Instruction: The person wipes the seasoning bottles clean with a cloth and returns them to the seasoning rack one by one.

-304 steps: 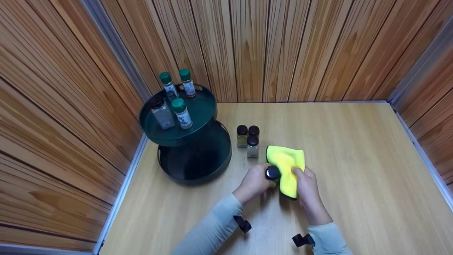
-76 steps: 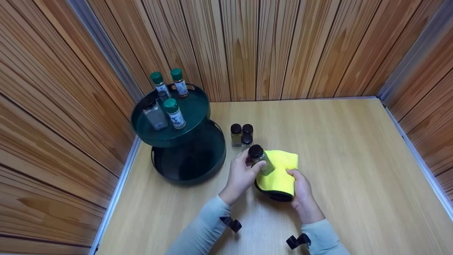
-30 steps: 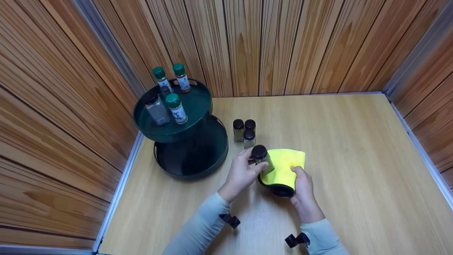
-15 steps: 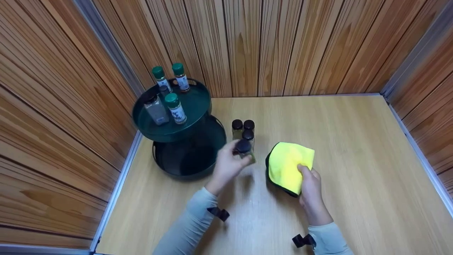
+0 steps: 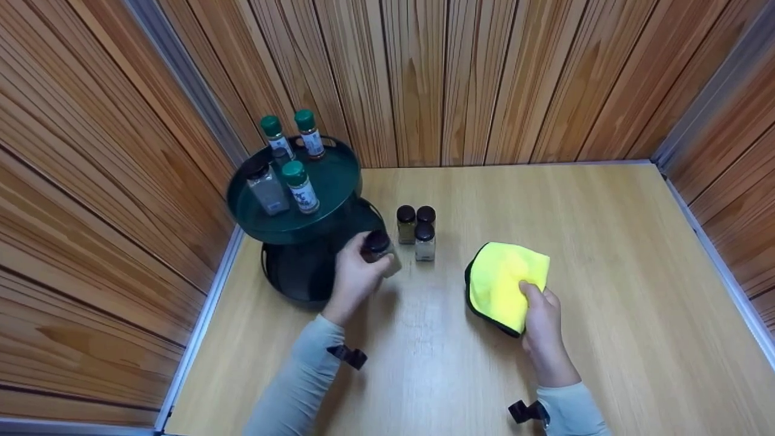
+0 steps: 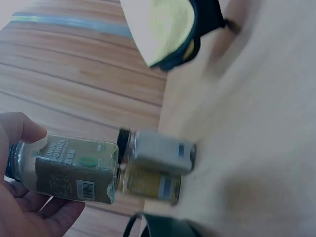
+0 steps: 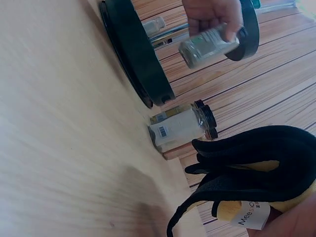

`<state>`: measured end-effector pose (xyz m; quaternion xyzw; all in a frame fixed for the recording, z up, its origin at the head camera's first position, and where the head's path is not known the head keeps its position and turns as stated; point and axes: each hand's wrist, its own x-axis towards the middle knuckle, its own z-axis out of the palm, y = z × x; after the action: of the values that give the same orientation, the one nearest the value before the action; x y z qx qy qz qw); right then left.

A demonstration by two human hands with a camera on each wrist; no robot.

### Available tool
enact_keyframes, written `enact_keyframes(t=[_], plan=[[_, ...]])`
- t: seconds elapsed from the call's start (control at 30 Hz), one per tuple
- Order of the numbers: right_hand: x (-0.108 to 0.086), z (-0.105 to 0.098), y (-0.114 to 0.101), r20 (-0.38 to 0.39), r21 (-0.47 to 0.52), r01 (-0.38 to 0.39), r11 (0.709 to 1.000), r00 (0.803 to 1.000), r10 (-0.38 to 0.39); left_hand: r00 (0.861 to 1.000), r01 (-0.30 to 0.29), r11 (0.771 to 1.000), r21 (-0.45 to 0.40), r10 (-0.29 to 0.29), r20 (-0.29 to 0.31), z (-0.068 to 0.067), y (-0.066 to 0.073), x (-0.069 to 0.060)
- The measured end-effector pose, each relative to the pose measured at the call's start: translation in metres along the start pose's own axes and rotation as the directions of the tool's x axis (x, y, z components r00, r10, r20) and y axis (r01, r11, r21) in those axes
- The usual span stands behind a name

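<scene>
My left hand [image 5: 356,275] grips a spice jar [image 5: 390,259] with a dark lid, thumb and fingers round its upper part. In the left wrist view the jar's brown label [image 6: 61,173] partly reads "POWDER". This hand is raised at the right rim of a dark green two-tier round rack, in front of its lower tray [image 5: 290,284]. Over the table to the right, my right hand [image 5: 543,321] pinches a folded yellow cloth [image 5: 502,281] with black edging, thumb on top. The right wrist view shows the cloth's dark underside [image 7: 247,173] and a white tag.
The rack's upper tray [image 5: 333,209] carries green-capped bottles [image 5: 304,197] and dark-lidded jars such as a grey one [image 5: 269,194]. Three dark-lidded spice jars [image 5: 425,245] stand close together right of the rack. Wood-panelled walls [image 5: 472,79] enclose the table's back and sides.
My left hand has carried the spice jar away from the cloth, leftward to the rack's lower tray. My right hand has moved slightly right, still holding the cloth.
</scene>
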<state>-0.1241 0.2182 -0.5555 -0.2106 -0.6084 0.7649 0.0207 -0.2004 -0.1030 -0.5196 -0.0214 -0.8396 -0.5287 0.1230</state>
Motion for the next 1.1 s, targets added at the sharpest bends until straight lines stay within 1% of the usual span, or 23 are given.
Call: enact_keyframes(t=[0.13, 0.23, 0.37, 0.47, 0.67, 0.83, 1.1], plan=[[0.001, -0.003, -0.001, -0.021, -0.002, 0.005, 1.000, 1.000, -0.005, 0.999, 0.004, 1.000, 0.018, -0.004, -0.037, -0.014, -0.011, 0.002], [0.001, -0.005, -0.001, -0.029, 0.004, 0.010, 1.000, 1.000, -0.010, 0.997, 0.001, 0.999, 0.052, 0.003, -0.073, -0.023, -0.019, 0.003], [0.002, -0.008, 0.000, -0.016, 0.017, 0.012, 1.000, 1.000, -0.012, 0.994, -0.003, 0.997, 0.081, 0.012, -0.112, -0.035, -0.029, 0.004], [0.002, -0.010, -0.001, -0.009, 0.026, 0.011, 1.000, 1.000, -0.011, 0.991, -0.011, 0.995, 0.095, 0.024, -0.131, -0.044, -0.034, 0.005], [0.002, -0.013, -0.003, -0.021, 0.020, 0.006, 1.000, 1.000, -0.005, 0.985, -0.017, 0.992, 0.123, 0.038, -0.169, -0.062, -0.044, 0.006], [0.002, -0.015, -0.004, -0.017, 0.016, -0.012, 1.000, 1.000, 0.012, 0.980, 0.023, 0.993, 0.115, 0.001, -0.198, -0.078, -0.054, 0.008], [0.002, -0.016, -0.004, -0.013, 0.016, -0.020, 1.000, 1.000, 0.020, 0.963, 0.067, 0.995, 0.070, -0.046, -0.266, -0.101, -0.075, 0.016]])
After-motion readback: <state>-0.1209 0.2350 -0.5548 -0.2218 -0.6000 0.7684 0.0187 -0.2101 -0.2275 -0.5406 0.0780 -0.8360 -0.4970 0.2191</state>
